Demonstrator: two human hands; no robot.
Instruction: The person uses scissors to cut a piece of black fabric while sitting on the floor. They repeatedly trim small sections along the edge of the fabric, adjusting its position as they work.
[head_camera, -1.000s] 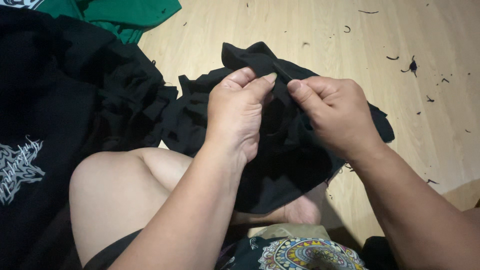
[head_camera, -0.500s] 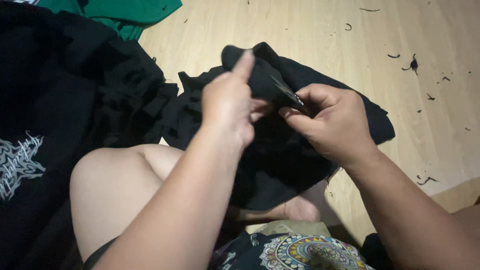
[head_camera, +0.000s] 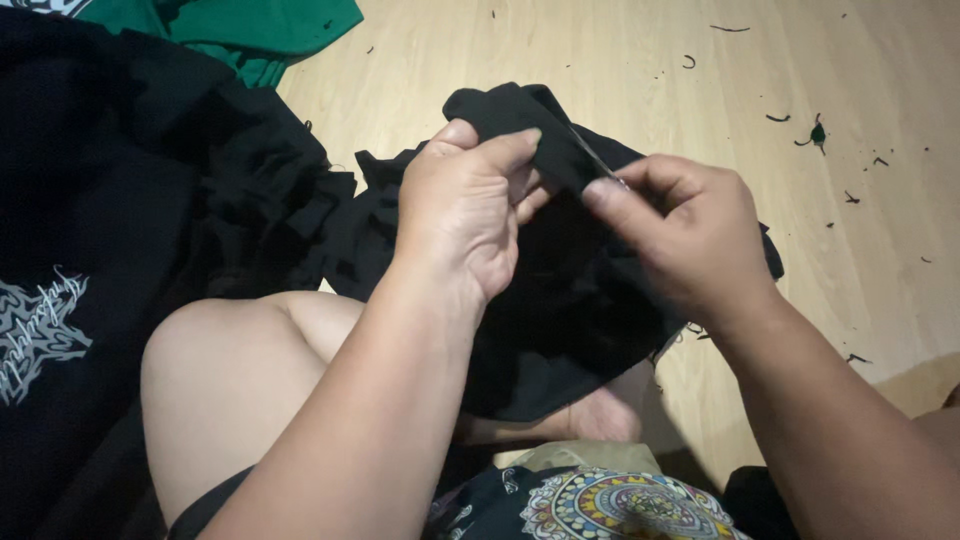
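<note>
the black heap of clothing (head_camera: 110, 200) on the left runs off the frame's left and bottom edges, so its full shape is lost; a pale printed pattern shows on it low down. a green garment (head_camera: 250, 25) at the top is cut off by the upper edge. the wooden floor (head_camera: 650, 60) carries scattered dark thread scraps (head_camera: 815, 130) to the right, too small to make out singly.

the black cloth (head_camera: 560, 320) lies over the person's lap and onto the floor, between a bare knee (head_camera: 220, 370) and the right forearm; its lower part is hidden behind the arms. one folded edge of it is lifted up between the two hands.

the left hand (head_camera: 465, 215) has its grip pressed together on that raised fold, thumb and forefinger pinching it at the top. the right hand (head_camera: 690, 235) sits just beside, fingers curled shut, pinching a thin, pale, glinting thing (head_camera: 598, 165) that lies slanting across the fold; it is perhaps a small blade or needle, but the view is too poor to tell. its tip meets the cloth just right of the left hand's pinch.
</note>
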